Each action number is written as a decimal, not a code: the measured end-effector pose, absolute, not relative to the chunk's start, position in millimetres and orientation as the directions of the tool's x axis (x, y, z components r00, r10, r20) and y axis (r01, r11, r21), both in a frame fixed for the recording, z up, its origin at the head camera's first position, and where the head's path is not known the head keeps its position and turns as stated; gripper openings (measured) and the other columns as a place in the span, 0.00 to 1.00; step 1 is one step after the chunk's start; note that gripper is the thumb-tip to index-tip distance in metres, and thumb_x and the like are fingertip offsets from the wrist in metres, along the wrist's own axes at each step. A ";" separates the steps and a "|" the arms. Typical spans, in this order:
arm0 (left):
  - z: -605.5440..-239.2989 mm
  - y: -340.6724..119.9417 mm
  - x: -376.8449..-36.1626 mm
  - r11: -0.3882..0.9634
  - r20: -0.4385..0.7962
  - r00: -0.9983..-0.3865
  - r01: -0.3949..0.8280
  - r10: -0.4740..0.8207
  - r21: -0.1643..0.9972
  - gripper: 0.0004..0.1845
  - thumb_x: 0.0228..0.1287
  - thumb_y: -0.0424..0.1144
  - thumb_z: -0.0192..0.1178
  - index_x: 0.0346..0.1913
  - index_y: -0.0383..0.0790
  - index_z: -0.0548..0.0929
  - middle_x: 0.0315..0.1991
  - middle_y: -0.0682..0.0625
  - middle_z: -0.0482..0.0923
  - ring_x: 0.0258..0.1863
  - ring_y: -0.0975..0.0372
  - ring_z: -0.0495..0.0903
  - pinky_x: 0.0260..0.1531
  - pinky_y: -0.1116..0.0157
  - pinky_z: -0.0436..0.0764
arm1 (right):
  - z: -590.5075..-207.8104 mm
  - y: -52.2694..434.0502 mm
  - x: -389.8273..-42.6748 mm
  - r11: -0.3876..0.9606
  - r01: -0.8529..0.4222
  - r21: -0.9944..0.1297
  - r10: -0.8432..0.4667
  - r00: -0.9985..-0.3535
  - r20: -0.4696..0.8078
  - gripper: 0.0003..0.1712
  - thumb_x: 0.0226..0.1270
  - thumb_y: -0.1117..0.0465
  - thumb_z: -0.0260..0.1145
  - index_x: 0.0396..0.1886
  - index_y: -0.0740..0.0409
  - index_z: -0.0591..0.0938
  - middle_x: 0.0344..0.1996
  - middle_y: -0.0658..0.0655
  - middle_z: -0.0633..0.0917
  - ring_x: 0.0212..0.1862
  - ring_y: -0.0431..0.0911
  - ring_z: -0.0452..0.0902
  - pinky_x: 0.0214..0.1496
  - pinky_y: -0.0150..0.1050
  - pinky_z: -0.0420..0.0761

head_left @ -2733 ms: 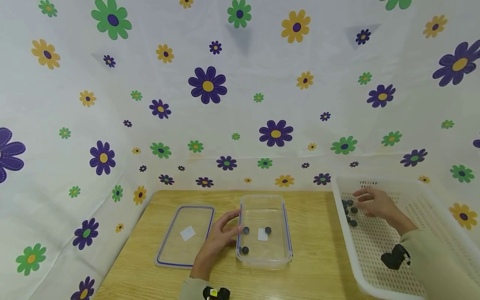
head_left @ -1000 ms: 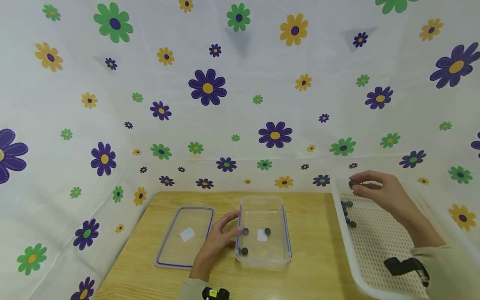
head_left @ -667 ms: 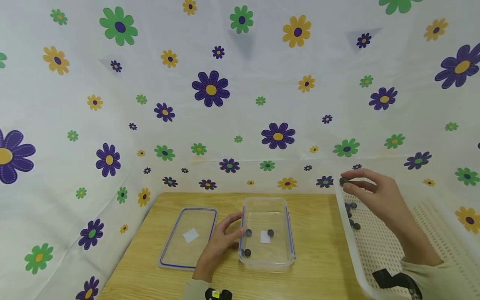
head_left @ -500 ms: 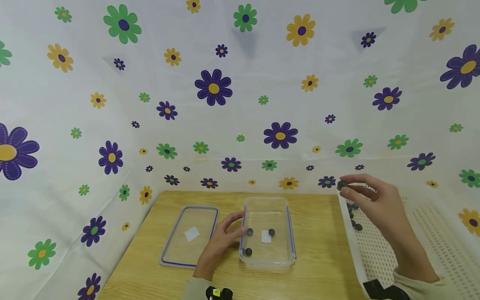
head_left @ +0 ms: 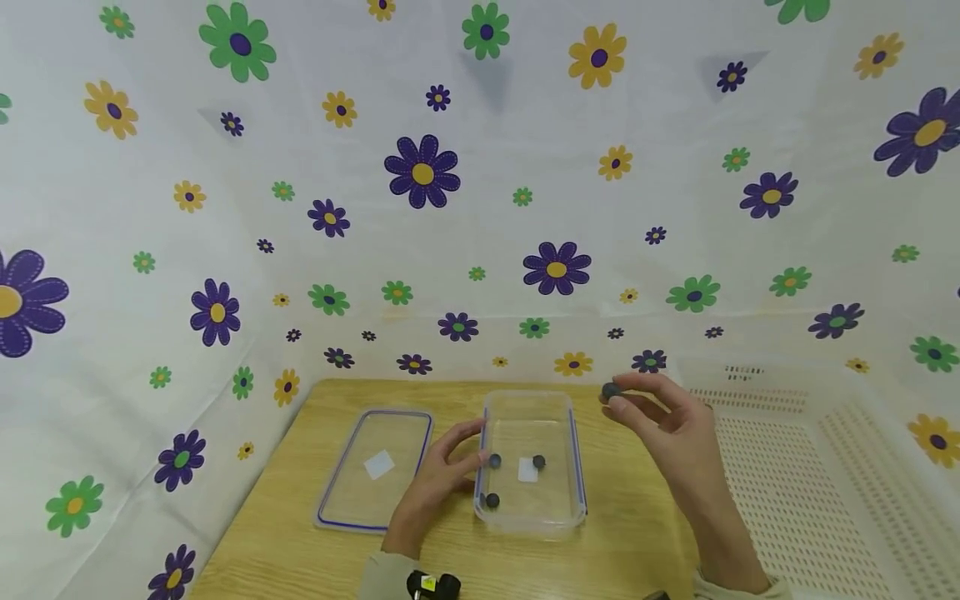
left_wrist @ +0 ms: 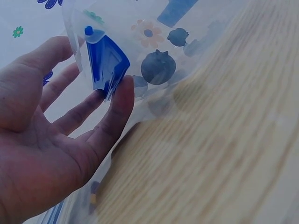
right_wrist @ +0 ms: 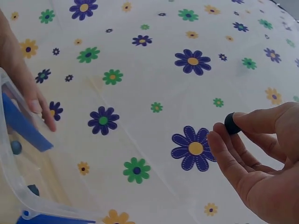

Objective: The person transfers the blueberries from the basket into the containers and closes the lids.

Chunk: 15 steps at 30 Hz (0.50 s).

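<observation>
My right hand pinches a blueberry between thumb and fingertips, in the air to the right of a clear plastic container. The right wrist view shows the pinched blueberry up close. Inside the container lie several blueberries, one by a white label. My left hand rests its fingertips against the container's left wall. In the left wrist view those relaxed, spread fingers touch a blue clip that hangs from the wall, with a crowned blueberry visible through the plastic.
A clear lid with a blue seal lies on the wooden table, left of the left hand. At the right stands a white perforated basket; my right forearm covers its left side. A white flowered sheet hangs behind.
My right hand has taken a blueberry from the basket and carried it left, out over the table near the container. The left hand stays at the container's wall.
</observation>
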<state>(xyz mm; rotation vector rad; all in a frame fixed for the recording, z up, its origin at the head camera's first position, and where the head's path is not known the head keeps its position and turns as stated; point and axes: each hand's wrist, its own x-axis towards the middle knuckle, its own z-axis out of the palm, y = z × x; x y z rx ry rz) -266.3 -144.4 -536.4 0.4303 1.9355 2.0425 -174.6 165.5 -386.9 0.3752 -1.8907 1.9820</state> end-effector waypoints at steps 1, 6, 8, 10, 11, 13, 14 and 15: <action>-537.0 -144.0 -266.3 -0.055 0.015 -0.911 -0.008 0.413 0.998 0.32 0.73 0.39 0.65 0.77 0.44 0.68 0.78 0.45 0.59 0.57 0.46 0.82 0.46 0.53 0.86 | -391.1 162.5 -176.5 -0.041 -0.435 -0.899 0.078 -0.899 0.431 0.16 0.70 0.74 0.67 0.56 0.74 0.79 0.48 0.59 0.84 0.47 0.49 0.88 0.54 0.42 0.84; -538.6 -143.4 -266.2 -0.054 0.007 -0.913 -0.016 0.408 0.998 0.31 0.73 0.39 0.65 0.76 0.45 0.69 0.78 0.46 0.59 0.57 0.46 0.81 0.46 0.53 0.86 | -410.1 149.2 -188.2 -0.117 -0.418 -0.901 0.051 -0.908 0.415 0.16 0.70 0.74 0.66 0.55 0.76 0.78 0.48 0.60 0.83 0.47 0.50 0.88 0.53 0.47 0.84; -538.6 -143.1 -267.1 -0.055 0.007 -0.912 -0.017 0.411 0.998 0.32 0.73 0.40 0.65 0.76 0.45 0.69 0.77 0.46 0.59 0.57 0.46 0.81 0.45 0.53 0.86 | -417.0 144.4 -191.6 -0.144 -0.413 -0.899 0.052 -0.911 0.410 0.16 0.70 0.75 0.67 0.55 0.76 0.79 0.48 0.61 0.84 0.47 0.51 0.88 0.53 0.47 0.84; -538.4 -142.7 -268.1 -0.053 0.006 -0.910 -0.017 0.415 0.998 0.32 0.73 0.40 0.66 0.76 0.45 0.69 0.77 0.46 0.59 0.57 0.47 0.82 0.44 0.53 0.86 | -423.7 140.5 -194.7 -0.165 -0.417 -0.894 0.045 -0.908 0.415 0.16 0.69 0.75 0.67 0.55 0.77 0.78 0.48 0.61 0.84 0.47 0.51 0.88 0.52 0.47 0.85; -538.5 -142.8 -268.2 -0.055 0.004 -0.908 -0.021 0.418 0.998 0.33 0.72 0.41 0.66 0.76 0.44 0.68 0.77 0.46 0.59 0.57 0.47 0.82 0.45 0.54 0.86 | -427.4 138.5 -196.6 -0.174 -0.417 -0.892 0.037 -0.908 0.417 0.16 0.69 0.75 0.67 0.55 0.77 0.78 0.48 0.61 0.84 0.47 0.51 0.88 0.51 0.47 0.85; -538.5 -143.1 -268.5 -0.059 0.004 -0.906 -0.024 0.424 0.998 0.33 0.73 0.40 0.66 0.77 0.43 0.68 0.78 0.46 0.59 0.57 0.46 0.81 0.45 0.53 0.86 | -435.0 134.5 -200.2 -0.194 -0.403 -0.894 0.017 -0.913 0.408 0.16 0.69 0.75 0.67 0.54 0.78 0.78 0.48 0.60 0.84 0.47 0.52 0.88 0.51 0.47 0.85; -538.2 -143.2 -268.2 -0.058 0.006 -0.905 -0.021 0.424 0.998 0.33 0.73 0.40 0.66 0.77 0.43 0.67 0.78 0.45 0.58 0.57 0.46 0.81 0.45 0.53 0.86 | -439.0 132.5 -202.0 -0.200 -0.399 -0.895 0.006 -0.914 0.406 0.16 0.70 0.75 0.67 0.54 0.78 0.78 0.49 0.61 0.84 0.47 0.52 0.88 0.50 0.47 0.85; -537.7 -143.4 -267.8 -0.054 0.002 -0.906 -0.023 0.423 0.998 0.33 0.73 0.40 0.66 0.77 0.43 0.68 0.78 0.46 0.58 0.57 0.46 0.81 0.45 0.53 0.86 | -443.1 130.5 -203.9 -0.204 -0.396 -0.896 -0.007 -0.914 0.406 0.16 0.70 0.75 0.67 0.54 0.78 0.78 0.49 0.61 0.83 0.48 0.53 0.87 0.50 0.47 0.85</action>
